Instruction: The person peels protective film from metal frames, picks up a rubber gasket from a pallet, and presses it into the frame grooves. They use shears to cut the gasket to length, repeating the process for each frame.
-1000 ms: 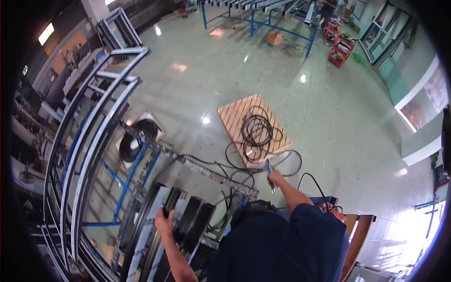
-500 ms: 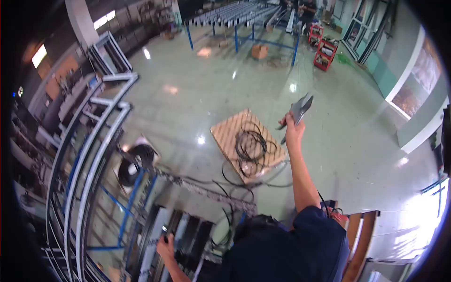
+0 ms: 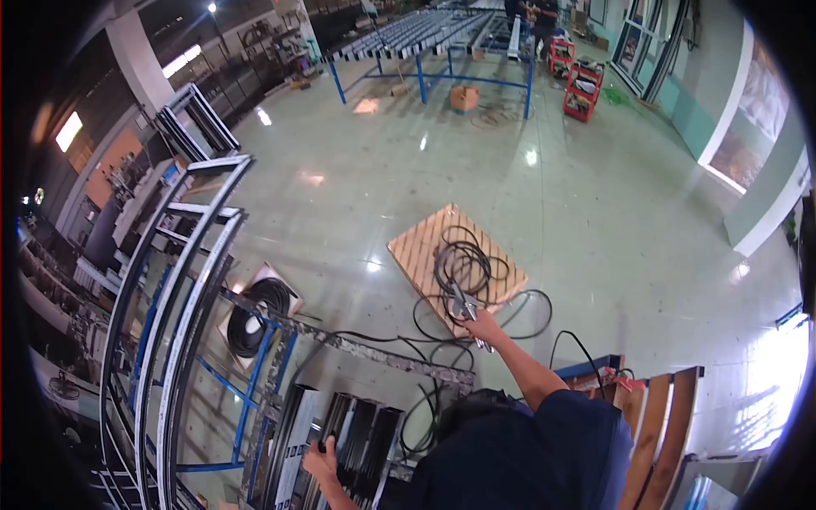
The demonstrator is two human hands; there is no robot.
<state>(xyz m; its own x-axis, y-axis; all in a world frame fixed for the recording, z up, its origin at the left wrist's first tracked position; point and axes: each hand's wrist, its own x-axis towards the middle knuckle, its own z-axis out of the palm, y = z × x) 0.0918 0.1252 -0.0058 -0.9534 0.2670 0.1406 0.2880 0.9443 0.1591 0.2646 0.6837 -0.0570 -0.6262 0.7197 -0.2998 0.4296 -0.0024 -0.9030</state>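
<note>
My left hand [image 3: 320,457] is closed on a small dark piece at the dark and silver metal profiles [image 3: 361,446], which lie on the blue-legged stand. My right hand [image 3: 481,324] is wrapped round a grey metal hand tool [image 3: 463,304], in front of the wooden pallet [image 3: 421,242]. On that pallet lies a loose coil of black cable [image 3: 461,263]. Which kind of tool it is cannot be made out clearly.
Tall metal frames [image 3: 183,297] stand at the left, near a black coil [image 3: 257,314]. A blue-legged table [image 3: 421,81] with long profiles, red shelves [image 3: 585,89] and people [image 3: 544,19] are at the back. Wooden slats [image 3: 659,433] are at the lower right.
My right hand has come down and to the left with the grey tool. My left hand has shifted slightly right along with the view.
</note>
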